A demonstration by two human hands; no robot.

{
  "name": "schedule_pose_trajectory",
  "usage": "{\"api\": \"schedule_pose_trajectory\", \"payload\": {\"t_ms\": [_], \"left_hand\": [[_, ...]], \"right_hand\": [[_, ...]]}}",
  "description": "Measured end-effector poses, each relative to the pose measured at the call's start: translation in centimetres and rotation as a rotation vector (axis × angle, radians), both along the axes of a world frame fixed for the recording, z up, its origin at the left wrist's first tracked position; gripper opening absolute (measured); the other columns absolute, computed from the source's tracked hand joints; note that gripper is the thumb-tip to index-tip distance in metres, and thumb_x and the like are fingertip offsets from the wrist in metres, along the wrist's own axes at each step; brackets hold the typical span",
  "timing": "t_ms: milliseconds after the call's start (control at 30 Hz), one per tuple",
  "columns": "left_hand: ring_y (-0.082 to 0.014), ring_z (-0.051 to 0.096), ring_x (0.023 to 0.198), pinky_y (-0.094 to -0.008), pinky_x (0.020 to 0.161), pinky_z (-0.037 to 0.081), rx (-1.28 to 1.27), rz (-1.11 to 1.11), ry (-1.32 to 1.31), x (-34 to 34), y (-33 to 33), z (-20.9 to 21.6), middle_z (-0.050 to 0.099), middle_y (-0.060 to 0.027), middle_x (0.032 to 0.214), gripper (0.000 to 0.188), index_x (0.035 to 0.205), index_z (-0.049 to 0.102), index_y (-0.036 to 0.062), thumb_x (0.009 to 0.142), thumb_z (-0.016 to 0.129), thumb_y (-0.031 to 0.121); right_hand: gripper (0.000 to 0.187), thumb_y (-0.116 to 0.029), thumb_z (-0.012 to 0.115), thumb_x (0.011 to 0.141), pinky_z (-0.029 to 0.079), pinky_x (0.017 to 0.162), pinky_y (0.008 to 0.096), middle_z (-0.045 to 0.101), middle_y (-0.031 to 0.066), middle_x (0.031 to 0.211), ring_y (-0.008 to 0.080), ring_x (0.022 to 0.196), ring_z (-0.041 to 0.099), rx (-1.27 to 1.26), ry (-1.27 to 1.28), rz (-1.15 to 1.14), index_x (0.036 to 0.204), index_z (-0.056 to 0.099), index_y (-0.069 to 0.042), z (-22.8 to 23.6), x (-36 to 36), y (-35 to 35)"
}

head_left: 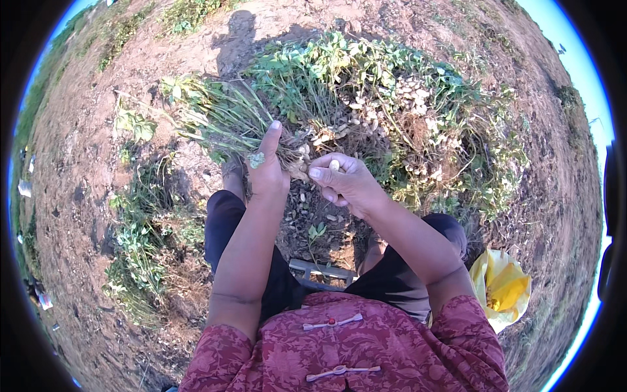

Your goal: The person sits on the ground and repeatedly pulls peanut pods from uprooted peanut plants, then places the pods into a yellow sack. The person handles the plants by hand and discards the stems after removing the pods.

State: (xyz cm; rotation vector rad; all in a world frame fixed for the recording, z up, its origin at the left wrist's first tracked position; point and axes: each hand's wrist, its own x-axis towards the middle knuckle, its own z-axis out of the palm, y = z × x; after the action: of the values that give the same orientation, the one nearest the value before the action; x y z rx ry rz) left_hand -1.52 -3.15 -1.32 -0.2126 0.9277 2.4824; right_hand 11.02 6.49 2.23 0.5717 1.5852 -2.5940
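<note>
In my left hand is a bunch of pulled peanut plants. Its leafy stems point away to the upper left, and the root end with some peanuts sticks out to the right. The thumb points up along the stems; the other fingers are mostly hidden behind the bunch. My right hand is closed at that root end, with a pale peanut showing between its fingers. Just beyond both hands lies a large heap of peanut plants, with clusters of pods among the roots.
Loose peanuts lie scattered on the soil between my legs, near a grey slatted crate or stool. At my right stands an open yellow and white bag. More stripped-looking plants lie on the left, on bare brown soil.
</note>
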Motion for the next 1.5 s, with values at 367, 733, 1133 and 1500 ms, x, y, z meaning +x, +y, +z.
{"api": "schedule_pose_trajectory", "payload": {"t_ms": [367, 733, 1133, 1500], "left_hand": [[-0.0190, 0.061, 0.077, -0.0327, 0.072, 0.053, -0.080, -0.072, 0.025, 1.0, 0.3, -1.0, 0.061, -0.0087, 0.091, 0.027, 0.102, 0.054, -0.0030, 0.080, 0.064, 0.010], [-0.0271, 0.062, 0.089, -0.0422, 0.083, 0.050, 0.132, 0.007, -0.131, -2.3, -0.9, 0.6, 0.063, -0.0112, 0.099, 0.033, 0.106, 0.053, 0.0025, 0.085, 0.056, 0.028], [-0.0263, 0.058, 0.096, -0.0413, 0.090, 0.046, 0.210, 0.002, -0.219, -0.8, -1.1, 2.0, 0.060, -0.0106, 0.104, 0.037, 0.109, 0.053, 0.0028, 0.086, 0.054, 0.031], [-0.0309, 0.056, 0.097, -0.0467, 0.089, 0.043, 0.244, -0.054, -0.229, 0.2, -1.0, 1.9, 0.060, -0.0148, 0.102, 0.038, 0.105, 0.054, 0.0002, 0.086, 0.053, 0.033]], "right_hand": [[0.016, -0.018, 0.061, 0.087, 0.036, 0.045, 0.0196, 0.050, -0.0027, 0.058, 0.0037, 0.050, 0.047, 0.491, 0.094, -0.032, 0.081, 0.053, -0.006, -1.1, -1.2, -1.9], [0.014, -0.015, 0.057, 0.089, 0.038, 0.043, 0.0190, 0.058, 0.0035, 0.080, 0.0107, 0.062, 0.057, -0.005, 0.150, 0.266, 0.101, 0.051, -0.008, -0.3, 1.9, -3.4], [0.026, -0.028, 0.066, 0.082, 0.036, 0.043, 0.0178, 0.053, 0.0002, 0.078, 0.0085, 0.063, 0.053, -0.422, 0.009, -0.035, 0.097, 0.053, -0.011, -4.3, -0.8, -2.5], [0.039, -0.039, 0.064, 0.082, 0.039, 0.051, 0.0187, 0.056, -0.0021, 0.085, 0.0066, 0.072, 0.054, -0.315, -0.039, -0.035, 0.107, 0.054, -0.010, -4.6, -2.4, -1.6]]}}
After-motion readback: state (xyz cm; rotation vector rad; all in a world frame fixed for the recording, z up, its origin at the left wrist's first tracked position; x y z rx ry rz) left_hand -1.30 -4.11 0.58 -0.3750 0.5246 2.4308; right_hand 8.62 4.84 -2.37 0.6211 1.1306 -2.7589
